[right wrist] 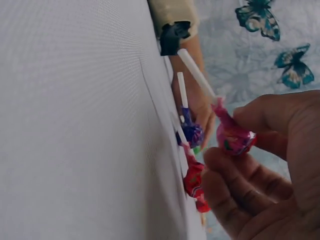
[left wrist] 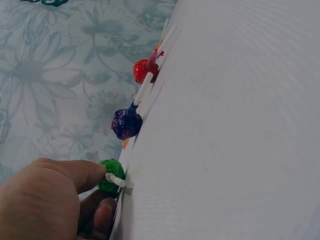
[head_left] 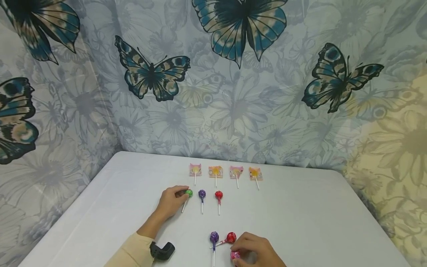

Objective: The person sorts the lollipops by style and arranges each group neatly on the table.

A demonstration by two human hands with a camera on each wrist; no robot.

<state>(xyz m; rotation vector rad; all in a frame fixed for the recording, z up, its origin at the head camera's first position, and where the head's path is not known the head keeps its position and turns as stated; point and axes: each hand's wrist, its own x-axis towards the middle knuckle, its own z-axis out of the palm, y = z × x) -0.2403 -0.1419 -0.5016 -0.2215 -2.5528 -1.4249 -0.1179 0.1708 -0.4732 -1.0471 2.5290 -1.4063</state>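
Note:
My left hand [head_left: 169,203] pinches a green-wrapped lollipop [head_left: 189,193] by its round head, its white stick slanting toward me. To its right lie a purple lollipop [head_left: 202,194] and a red lollipop [head_left: 218,194], sticks pointing my way. Near the front edge my right hand [head_left: 256,249] grips a pink lollipop [right wrist: 234,137] between thumb and fingers; the right wrist view shows it lifted with its stick sticking out. Just left of that hand, a second purple lollipop [head_left: 214,236] lies beside a second red lollipop [head_left: 231,237], whose stick crosses the purple one's.
Along the back of the white table [head_left: 293,207] stretches a row of flat lollipops in clear wrappers, with pink-edged [head_left: 195,170] and orange-edged [head_left: 215,171] ones. A black band [head_left: 162,251] circles the left wrist. Butterfly-patterned cloth [head_left: 233,122] hangs behind the table.

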